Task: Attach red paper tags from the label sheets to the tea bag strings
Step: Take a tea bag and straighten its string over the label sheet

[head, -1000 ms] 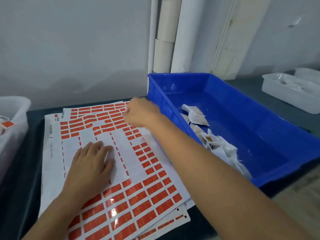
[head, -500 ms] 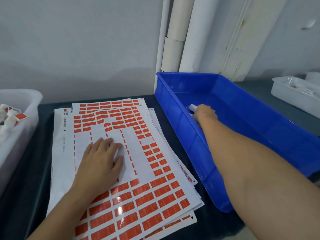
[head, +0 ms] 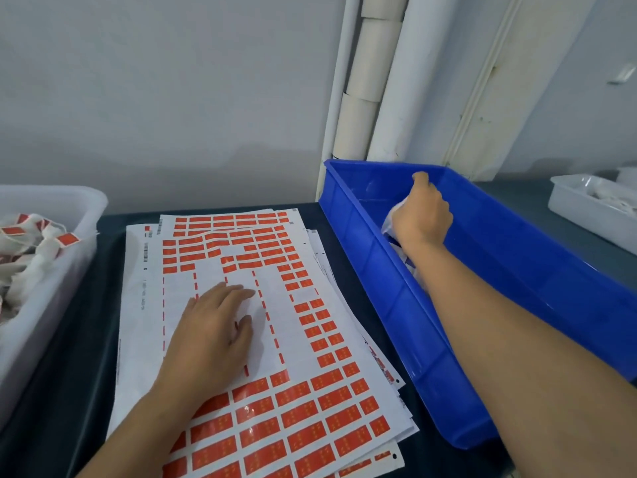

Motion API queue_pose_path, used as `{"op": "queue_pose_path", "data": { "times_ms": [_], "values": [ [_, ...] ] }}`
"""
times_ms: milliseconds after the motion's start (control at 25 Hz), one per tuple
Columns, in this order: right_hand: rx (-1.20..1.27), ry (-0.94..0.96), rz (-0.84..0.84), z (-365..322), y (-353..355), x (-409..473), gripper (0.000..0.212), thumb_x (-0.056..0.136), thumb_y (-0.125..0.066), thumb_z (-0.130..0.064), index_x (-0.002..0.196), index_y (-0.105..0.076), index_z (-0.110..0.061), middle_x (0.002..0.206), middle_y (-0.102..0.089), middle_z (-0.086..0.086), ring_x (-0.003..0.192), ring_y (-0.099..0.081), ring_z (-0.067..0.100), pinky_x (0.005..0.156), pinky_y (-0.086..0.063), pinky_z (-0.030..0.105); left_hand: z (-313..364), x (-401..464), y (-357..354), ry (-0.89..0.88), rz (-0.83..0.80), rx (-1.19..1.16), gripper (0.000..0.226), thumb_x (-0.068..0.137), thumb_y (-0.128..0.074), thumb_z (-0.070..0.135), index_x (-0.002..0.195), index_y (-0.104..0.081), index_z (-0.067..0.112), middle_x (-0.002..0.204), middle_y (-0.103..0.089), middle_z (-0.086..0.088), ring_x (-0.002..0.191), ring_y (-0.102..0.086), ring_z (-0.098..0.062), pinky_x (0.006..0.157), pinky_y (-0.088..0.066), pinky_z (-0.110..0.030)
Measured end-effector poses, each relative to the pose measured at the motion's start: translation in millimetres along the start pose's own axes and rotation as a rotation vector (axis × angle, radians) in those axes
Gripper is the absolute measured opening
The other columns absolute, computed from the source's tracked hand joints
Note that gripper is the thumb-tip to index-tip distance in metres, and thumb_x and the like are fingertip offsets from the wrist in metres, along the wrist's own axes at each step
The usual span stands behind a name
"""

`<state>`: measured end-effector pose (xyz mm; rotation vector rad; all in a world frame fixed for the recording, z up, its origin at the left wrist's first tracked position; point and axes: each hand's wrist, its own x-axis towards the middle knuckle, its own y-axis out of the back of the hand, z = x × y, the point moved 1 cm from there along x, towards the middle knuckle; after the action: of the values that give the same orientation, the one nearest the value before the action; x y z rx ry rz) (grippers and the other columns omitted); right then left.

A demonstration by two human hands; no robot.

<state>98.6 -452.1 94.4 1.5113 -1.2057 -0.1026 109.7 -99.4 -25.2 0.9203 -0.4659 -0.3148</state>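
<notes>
Left hand (head: 213,326) lies flat, palm down, fingers straight and slightly spread, on the top label sheet (head: 262,339) of a stack on the dark table (head: 62,391). The fingers rest on the bare white middle of the sheet, where the tags are gone. Red paper tags (head: 310,432) remain in rows along the near edge, down the right side and across the far end of the sheet. Edges of further sheets fan out beneath it on the right and near sides.

Right hand (head: 422,219) reaches into the blue plastic bin (head: 379,291), which stands just right of the sheets. Its fingers are curled round white tea bags (head: 393,220), which show at the left side of the hand. The forearm crosses the bin's near right rim and hides most of the bin's contents; a few more white bags show beside the wrist.

At the far left, a translucent white tub (head: 51,270) holds a heap of tea bags with red tags already on them (head: 67,239).

At the far right, a white tray (head: 586,215) sits on the table, contents unclear. White pipes (head: 365,81) run up the wall behind the blue bin.
</notes>
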Motion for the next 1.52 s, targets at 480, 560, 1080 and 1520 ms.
{"op": "queue_pose_path", "data": {
  "times_ms": [480,560,1080,1520],
  "values": [
    [0.733,0.561,-0.645,-141.4,-2.3,-136.0,0.035,0.102,-0.061,-0.018,0.127,-0.059,-0.043,0.100,-0.062,-0.019,0.089,-0.065,0.003,0.070,-0.055,0.018,-4.7,4.3,23.8,0.174,0.264,-0.606,0.046,0.101,-0.056,0.050,0.144,-0.044,0.045,0.140,-0.048,0.034,0.123,-0.053,0.010,0.093,-0.047,-0.008],
    [0.828,0.512,-0.747,-145.5,-14.3,-170.0,0.036,0.102,-0.063,-0.019,0.126,-0.059,-0.045,0.102,-0.062,-0.017,0.094,-0.066,0.006,0.072,-0.059,0.023,-12.0,5.9,24.5,0.210,0.266,-0.695,0.042,0.101,-0.056,0.051,0.140,-0.052,0.039,0.132,-0.059,0.030,0.117,-0.061,0.006,0.090,-0.052,-0.007],
    [0.726,0.620,-0.692,-160.1,-26.3,-182.3,0.005,0.096,-0.071,-0.037,0.100,-0.072,-0.039,0.097,-0.066,-0.028,0.090,-0.063,-0.003,0.070,-0.047,0.007,-14.8,8.0,20.9,0.282,0.329,-0.720,0.008,0.103,-0.063,0.031,0.106,-0.069,0.028,0.097,-0.074,0.012,0.088,-0.073,-0.012,0.078,-0.062,-0.025],
    [1.013,0.224,-0.782,-166.0,-17.7,-179.1,0.014,0.104,-0.061,-0.020,0.095,-0.072,-0.023,0.087,-0.075,-0.011,0.083,-0.069,0.000,0.077,-0.054,0.020,-6.6,3.9,21.1,0.193,0.271,-0.693,0.025,0.101,-0.054,0.048,0.085,-0.055,0.029,0.080,-0.064,0.020,0.077,-0.064,-0.002,0.067,-0.048,-0.008]
  ]
}}
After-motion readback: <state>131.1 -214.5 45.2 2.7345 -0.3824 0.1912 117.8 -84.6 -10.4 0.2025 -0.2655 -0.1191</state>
